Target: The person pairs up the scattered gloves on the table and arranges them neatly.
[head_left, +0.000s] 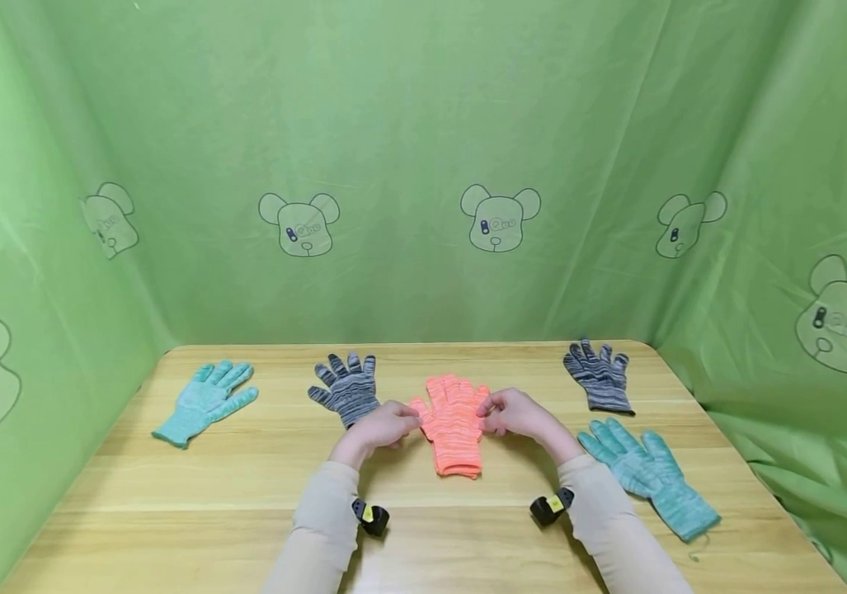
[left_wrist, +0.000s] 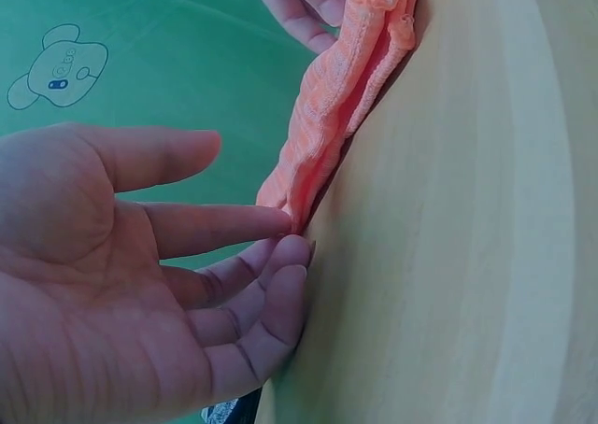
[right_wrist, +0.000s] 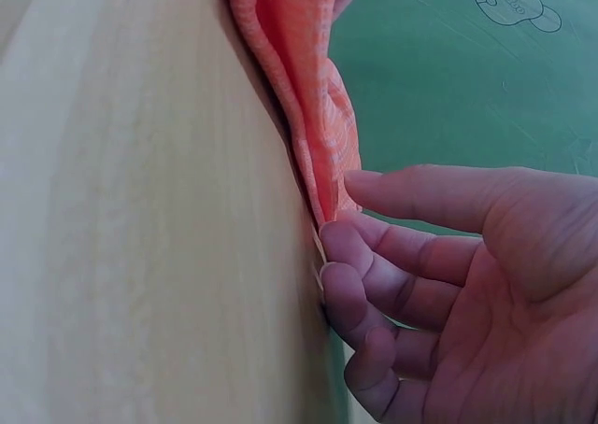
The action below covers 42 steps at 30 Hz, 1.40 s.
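In the head view an orange knit glove (head_left: 456, 421) lies flat on the table, fingers toward the far edge and cuff toward me. My left hand (head_left: 386, 423) is at its left side; in the left wrist view the index fingertip touches the glove's edge (left_wrist: 322, 116), with the thumb raised apart. On the other side my right hand (head_left: 515, 415) touches the glove's right edge, fingertips low against the tabletop. The right wrist view has that hand's thumb (right_wrist: 411, 190) beside the orange fabric (right_wrist: 313, 88). Whether one or two gloves lie there I cannot tell.
A gray striped glove (head_left: 352, 392) lies beyond my left hand, another gray glove (head_left: 601, 379) at the far right. One teal glove (head_left: 204, 400) is on the left, a second teal glove (head_left: 649, 470) beside my right forearm. Green curtains (head_left: 408, 289) surround the wooden table (head_left: 193, 511).
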Each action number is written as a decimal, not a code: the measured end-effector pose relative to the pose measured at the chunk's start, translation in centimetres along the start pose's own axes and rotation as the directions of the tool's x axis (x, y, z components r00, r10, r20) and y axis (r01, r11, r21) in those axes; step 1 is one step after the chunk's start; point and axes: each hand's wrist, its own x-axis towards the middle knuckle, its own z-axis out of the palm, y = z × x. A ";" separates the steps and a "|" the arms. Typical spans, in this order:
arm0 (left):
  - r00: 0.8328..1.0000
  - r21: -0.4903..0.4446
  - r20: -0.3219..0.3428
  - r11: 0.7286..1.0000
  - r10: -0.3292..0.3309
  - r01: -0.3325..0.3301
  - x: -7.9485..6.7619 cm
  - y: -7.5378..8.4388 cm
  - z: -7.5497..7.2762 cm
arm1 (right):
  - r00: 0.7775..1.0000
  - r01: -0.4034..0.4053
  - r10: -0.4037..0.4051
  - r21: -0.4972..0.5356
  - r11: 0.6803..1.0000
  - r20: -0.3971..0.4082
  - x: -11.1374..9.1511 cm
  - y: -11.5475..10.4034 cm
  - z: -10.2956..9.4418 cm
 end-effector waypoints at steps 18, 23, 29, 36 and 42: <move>0.998 -0.042 -0.060 0.999 -0.008 0.006 -0.2 0.6 -0.3 | 1.000 0.006 -0.006 0.000 1.000 0.015 -0.1 -0.5 -0.3; 0.997 -0.038 -0.077 0.999 0.019 -0.022 -0.3 0.8 -0.6 | 1.000 0.012 -0.012 0.019 1.000 0.009 -0.2 -0.6 -0.5; 0.996 -0.053 -0.088 0.998 0.025 -0.029 -0.5 1.0 -0.9 | 1.000 -0.007 0.007 0.026 1.000 0.008 -0.4 -0.7 -0.8; 0.995 -0.073 -0.097 0.996 0.037 -0.044 -0.9 1.5 -1.1 | 1.000 0.002 -0.002 0.005 1.000 0.002 -0.7 -1.0 -1.2; 0.994 -0.079 -0.095 0.995 0.050 -0.058 -1.3 1.9 -1.0 | 1.000 0.011 -0.011 0.004 1.000 -0.004 -0.9 -1.0 -1.3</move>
